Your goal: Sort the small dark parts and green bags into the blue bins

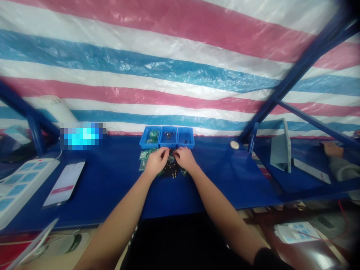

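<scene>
My left hand (pixel 158 160) and my right hand (pixel 185 157) face each other over a pile of small dark and brass-coloured pieces (pixel 170 169). The fingers of both hands are closed in a pinch. What they hold is too small to make out. Small clear-and-green plastic packets (pixel 143 159) lie beside and partly under my left hand. Right behind my hands stand three blue trays in a row. The left tray (pixel 144 141) holds greenish packets, the middle tray (pixel 168 145) small metal pieces, and the right tray (pixel 185 130) a few dark bits.
A phone (pixel 64 183) and a white power strip (pixel 30 183) lie on the blue table (pixel 112 187) to the left. A round beige object (pixel 234 144) sits at right, near a blue frame post (pixel 253 138). Beyond it are a tablet stand (pixel 281 148) and another person's hand (pixel 333 149).
</scene>
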Tool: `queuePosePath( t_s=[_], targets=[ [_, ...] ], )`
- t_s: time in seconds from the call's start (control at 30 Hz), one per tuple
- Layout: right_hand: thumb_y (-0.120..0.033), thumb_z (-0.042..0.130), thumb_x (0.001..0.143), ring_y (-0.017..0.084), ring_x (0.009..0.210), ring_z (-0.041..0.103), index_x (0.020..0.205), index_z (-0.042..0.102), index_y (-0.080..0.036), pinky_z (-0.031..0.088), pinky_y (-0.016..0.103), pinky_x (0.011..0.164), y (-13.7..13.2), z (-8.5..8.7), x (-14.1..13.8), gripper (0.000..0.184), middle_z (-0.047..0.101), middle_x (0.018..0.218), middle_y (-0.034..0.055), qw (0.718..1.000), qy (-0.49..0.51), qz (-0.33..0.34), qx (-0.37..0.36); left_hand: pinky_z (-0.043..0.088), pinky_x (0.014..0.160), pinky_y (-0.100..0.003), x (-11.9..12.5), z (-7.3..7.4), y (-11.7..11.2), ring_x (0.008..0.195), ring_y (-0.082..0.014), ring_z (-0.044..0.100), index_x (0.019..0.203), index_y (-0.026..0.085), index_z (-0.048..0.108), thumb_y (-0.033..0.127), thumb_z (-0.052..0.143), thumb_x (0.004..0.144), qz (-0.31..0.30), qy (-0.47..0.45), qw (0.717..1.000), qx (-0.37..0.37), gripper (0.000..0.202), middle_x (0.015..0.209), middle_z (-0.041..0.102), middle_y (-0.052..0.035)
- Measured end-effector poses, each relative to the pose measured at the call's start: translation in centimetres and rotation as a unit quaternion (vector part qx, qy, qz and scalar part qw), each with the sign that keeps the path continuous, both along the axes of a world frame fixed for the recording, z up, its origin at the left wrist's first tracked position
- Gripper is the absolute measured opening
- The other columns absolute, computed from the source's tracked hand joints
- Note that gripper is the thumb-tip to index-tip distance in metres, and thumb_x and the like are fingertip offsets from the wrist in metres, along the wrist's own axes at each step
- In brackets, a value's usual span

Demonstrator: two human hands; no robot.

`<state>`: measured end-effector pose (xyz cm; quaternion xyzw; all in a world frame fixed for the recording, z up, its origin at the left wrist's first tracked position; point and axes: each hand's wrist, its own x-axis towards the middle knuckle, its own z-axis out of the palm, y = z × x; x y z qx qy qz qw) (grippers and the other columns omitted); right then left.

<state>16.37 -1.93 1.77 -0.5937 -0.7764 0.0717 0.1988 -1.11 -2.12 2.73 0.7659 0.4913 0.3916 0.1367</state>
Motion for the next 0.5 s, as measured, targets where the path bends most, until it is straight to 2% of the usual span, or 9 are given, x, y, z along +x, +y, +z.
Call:
queuePosePath(
  t_s=[0.17, 0.27, 0.37, 0.5],
  targets=[
    [-0.024, 0.050, 0.093, 0.024, 0.096, 0.054, 0.096, 0.069, -0.019, 0.037, 0.036, 0.085, -0.31, 0.47, -0.18, 0.020, 0.068, 0.099, 0.0080, 0.999, 0.030, -0.004, 0.016, 0.048, 0.067, -0.025, 0.02, 0.12, -0.06, 0.068, -0.0157, 0.065, 0.102, 0.022, 0.067, 0.038, 0.047, 0.093, -0.003, 0.001, 1.000, 0.001, 0.027, 0.084, 0.072, -0.0017],
    [-0.023, 0.050, 0.092, 0.023, 0.100, 0.055, 0.096, 0.068, -0.020, 0.037, 0.037, 0.090, -0.65, 0.83, -0.42, 0.019, 0.069, 0.097, 0.0064, 0.993, 0.105, 0.013, 0.046, 0.048, 0.068, -0.026, -0.02, 0.16, -0.06, 0.068, -0.0157, 0.065, 0.102, 0.022, 0.067, 0.038, 0.048, 0.093, -0.004, 0.001, 1.000, 0.004, 0.026, 0.084, 0.072, -0.0015],
    [-0.024, 0.048, 0.092, 0.020, 0.098, 0.058, 0.101, 0.067, -0.021, 0.042, 0.034, 0.090, -0.73, 0.78, -0.51, 0.021, 0.069, 0.100, 0.0054, 0.970, 0.234, 0.028, 0.063, 0.049, 0.068, -0.026, -0.06, 0.12, -0.02, 0.068, -0.0154, 0.065, 0.103, 0.022, 0.067, 0.037, 0.048, 0.093, -0.007, -0.003, 1.000, 0.003, 0.027, 0.084, 0.072, -0.0016],
    [-0.027, 0.047, 0.092, 0.017, 0.093, 0.062, 0.119, 0.063, -0.022, 0.049, 0.030, 0.084, -0.34, 0.14, -0.58, 0.031, 0.068, 0.104, 0.0054, 0.924, 0.379, 0.036, 0.045, 0.049, 0.069, -0.026, -0.07, 0.04, -0.01, 0.070, -0.0148, 0.065, 0.108, 0.023, 0.068, 0.036, 0.049, 0.093, -0.040, -0.009, 0.999, 0.003, 0.028, 0.092, 0.073, -0.0019]
  ],
)
